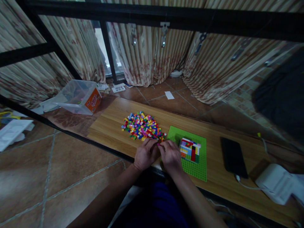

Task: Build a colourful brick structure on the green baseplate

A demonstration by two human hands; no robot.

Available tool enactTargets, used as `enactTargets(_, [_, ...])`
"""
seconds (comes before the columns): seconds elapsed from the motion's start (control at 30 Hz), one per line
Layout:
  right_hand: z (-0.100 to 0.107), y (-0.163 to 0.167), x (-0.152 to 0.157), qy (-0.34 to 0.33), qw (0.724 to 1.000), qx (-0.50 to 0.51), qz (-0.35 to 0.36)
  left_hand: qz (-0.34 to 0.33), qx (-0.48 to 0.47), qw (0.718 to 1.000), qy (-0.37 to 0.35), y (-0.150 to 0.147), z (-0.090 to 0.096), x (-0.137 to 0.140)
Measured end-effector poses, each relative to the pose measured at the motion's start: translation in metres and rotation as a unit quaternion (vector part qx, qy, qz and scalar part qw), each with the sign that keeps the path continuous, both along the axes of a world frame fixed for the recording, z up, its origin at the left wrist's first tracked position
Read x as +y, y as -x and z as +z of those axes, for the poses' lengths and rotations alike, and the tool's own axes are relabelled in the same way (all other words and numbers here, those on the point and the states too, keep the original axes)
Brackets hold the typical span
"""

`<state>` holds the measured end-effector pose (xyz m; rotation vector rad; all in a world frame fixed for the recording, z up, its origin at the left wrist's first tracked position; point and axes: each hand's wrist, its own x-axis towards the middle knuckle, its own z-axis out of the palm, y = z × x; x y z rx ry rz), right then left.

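My left hand (144,155) and my right hand (171,156) meet at the fingertips over the front edge of the wooden board, both with fingers closed. A small pink brick (158,144) shows at the tips of my right fingers. What my left fingers pinch is hidden. Just beyond them lies a heap of small colourful bricks (142,126). Beside my right hand is a green baseplate (200,171), which my right fingers partly overlap. On it sits a flat, multicoloured block of joined bricks (190,150).
A black phone (234,157) with a white cable lies on the board (110,117) at the right, near a white device (273,183). A clear plastic box (78,96) with an orange label stands at the left. Dark metal bars and curtains (152,53) are behind.
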<state>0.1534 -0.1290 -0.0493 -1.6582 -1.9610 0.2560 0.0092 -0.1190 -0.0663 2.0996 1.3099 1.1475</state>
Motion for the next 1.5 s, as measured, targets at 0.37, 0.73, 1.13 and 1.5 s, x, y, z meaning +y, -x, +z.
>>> enactTargets(0.37, [0.008, 0.002, -0.007, 0.019, 0.987, 0.157, 0.028, -0.056, 0.011, 0.998, -0.008, 0.004, 0.001, -0.001])
enactTargets(0.73, [0.007, 0.013, -0.016, -0.043, 0.988, 0.138, -0.046, -0.039, -0.017, 0.999, -0.008, 0.005, 0.003, 0.0])
enactTargets(1.13, [0.02, -0.096, -0.038, -0.048, 0.955, 0.22, -0.192, -0.027, 0.001, 1.0, 0.001, 0.003, 0.003, 0.001])
enactTargets(1.5, [-0.011, -0.119, -0.014, -0.082, 0.942, 0.243, -0.217, -0.024, 0.023, 0.999, -0.009, 0.003, 0.002, 0.002])
